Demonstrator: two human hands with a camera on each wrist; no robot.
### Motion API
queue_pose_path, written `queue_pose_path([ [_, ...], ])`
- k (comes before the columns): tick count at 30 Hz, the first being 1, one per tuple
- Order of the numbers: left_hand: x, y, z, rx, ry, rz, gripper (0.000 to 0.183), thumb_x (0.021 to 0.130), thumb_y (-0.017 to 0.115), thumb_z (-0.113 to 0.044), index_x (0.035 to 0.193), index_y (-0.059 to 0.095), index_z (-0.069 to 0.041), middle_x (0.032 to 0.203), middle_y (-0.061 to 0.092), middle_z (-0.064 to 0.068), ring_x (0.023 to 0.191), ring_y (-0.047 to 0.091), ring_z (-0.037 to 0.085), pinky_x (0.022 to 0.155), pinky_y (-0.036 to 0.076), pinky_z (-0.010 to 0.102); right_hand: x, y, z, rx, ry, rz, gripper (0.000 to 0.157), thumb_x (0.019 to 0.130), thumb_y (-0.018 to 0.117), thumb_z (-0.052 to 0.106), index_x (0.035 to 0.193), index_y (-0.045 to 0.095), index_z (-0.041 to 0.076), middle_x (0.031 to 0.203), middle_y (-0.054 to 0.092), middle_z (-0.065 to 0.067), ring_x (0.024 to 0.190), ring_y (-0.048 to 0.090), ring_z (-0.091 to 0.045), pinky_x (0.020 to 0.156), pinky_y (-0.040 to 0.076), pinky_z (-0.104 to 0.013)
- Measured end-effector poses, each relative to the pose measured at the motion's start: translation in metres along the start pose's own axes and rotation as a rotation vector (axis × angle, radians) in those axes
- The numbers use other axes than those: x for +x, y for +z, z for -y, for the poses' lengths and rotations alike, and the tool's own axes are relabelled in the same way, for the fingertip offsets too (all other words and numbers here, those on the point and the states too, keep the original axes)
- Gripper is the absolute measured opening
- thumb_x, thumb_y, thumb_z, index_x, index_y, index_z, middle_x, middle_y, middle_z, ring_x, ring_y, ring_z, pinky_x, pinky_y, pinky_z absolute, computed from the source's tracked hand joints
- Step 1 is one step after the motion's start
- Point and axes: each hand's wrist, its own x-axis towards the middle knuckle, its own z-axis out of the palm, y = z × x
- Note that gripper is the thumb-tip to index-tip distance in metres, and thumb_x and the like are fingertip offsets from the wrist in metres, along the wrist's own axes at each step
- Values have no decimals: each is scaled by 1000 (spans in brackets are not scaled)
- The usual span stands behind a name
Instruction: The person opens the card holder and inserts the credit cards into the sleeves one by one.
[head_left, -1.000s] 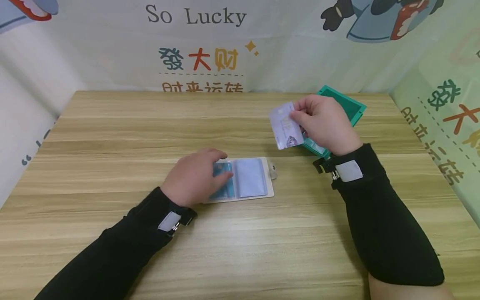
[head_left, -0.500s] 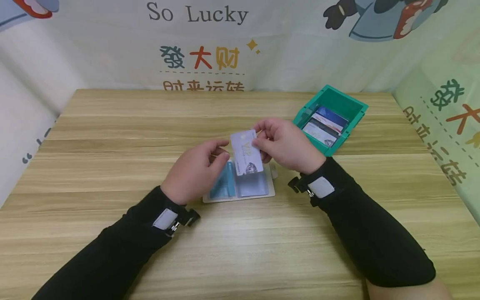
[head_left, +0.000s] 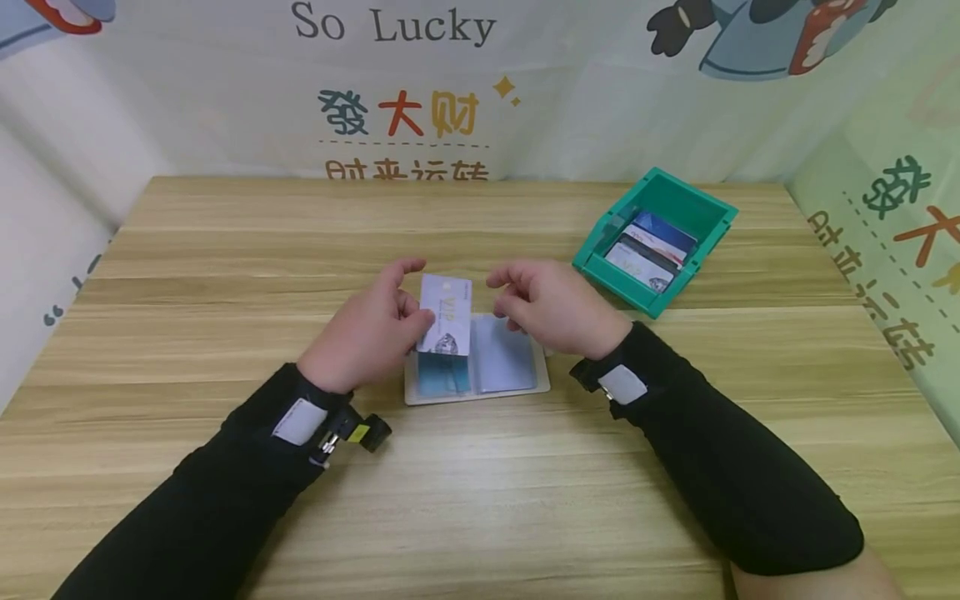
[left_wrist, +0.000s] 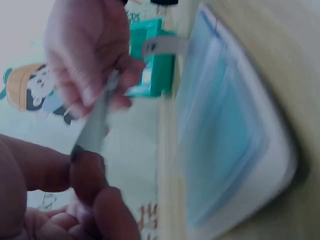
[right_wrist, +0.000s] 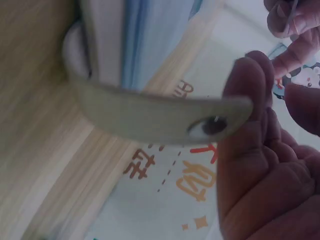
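Note:
My left hand (head_left: 367,329) pinches a pale lilac card (head_left: 447,304) marked VIP by its left edge, thumb on its face. The card is held tilted above the left half of an open card holder (head_left: 542,379) with clear sleeves. A blue insert (head_left: 442,377) shows under that left half; the right half looks pale blue-white. My right hand (head_left: 566,308) hovers over the holder's upper right, apart from the card, its fingers loosely bent with nothing in them. In the right wrist view the holder's strap (right_wrist: 150,117) with a snap stud sticks out near the right fingers.
A green bin (head_left: 633,296) stands at the back right of the wooden table (head_left: 480,500), with several cards (head_left: 648,250) inside. A printed cloth (head_left: 562,125) hangs behind the table and along its sides.
My right hand has brought the card left from beside the bin to above the holder. The left hand has taken the card, and the right hand has let go of it.

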Motion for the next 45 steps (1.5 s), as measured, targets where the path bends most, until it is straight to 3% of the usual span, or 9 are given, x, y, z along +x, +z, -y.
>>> queue_pose_path([
  [5, 1, -11, 8, 57, -70, 47, 52, 94, 47, -12, 143, 29, -9, 73, 51, 10, 47, 44, 21, 40, 34, 28, 1, 0, -3, -215, 36, 97, 22, 94, 57, 21, 112, 63, 9, 83, 63, -3, 68, 55, -16, 54, 47, -30],
  [10, 4, -13, 14, 50, -98, 80, 48, 88, 47, -7, 135, 36, -5, 73, 49, 11, 50, 43, 20, 42, 34, 28, 1, 2, -3, -304, 60, 170, 20, 93, 59, 25, 108, 64, 13, 91, 62, 0, 73, 55, -15, 60, 49, -28],
  [16, 6, -5, 17, 82, -100, 132, 45, 86, 50, -6, 131, 39, -5, 76, 52, 10, 56, 47, 20, 46, 37, 28, 3, 3, -4, -348, 79, 205, 22, 93, 59, 26, 110, 64, 13, 94, 62, -1, 74, 55, -16, 61, 49, -28],
  [24, 6, 3, 18, 176, -75, 141, 42, 89, 56, -15, 127, 40, -6, 79, 54, 9, 61, 50, 20, 52, 41, 31, 2, 4, -4, -371, 96, 209, 21, 93, 59, 26, 108, 64, 13, 91, 61, -2, 70, 55, -16, 55, 46, -29],
  [31, 6, 11, 13, 189, -76, 169, 45, 90, 60, -21, 128, 41, -7, 83, 54, 8, 65, 51, 20, 55, 42, 32, 3, 5, -4, -392, 86, 204, 22, 92, 61, 26, 108, 65, 13, 94, 62, -1, 74, 55, -15, 63, 49, -28],
  [45, 6, 21, 9, 238, -34, 111, 46, 89, 64, -25, 126, 45, -7, 83, 54, 6, 64, 51, 18, 54, 43, 33, 3, 6, -8, -424, 82, 183, 25, 89, 64, 25, 110, 64, 11, 94, 61, -2, 77, 54, -17, 69, 49, -30],
])
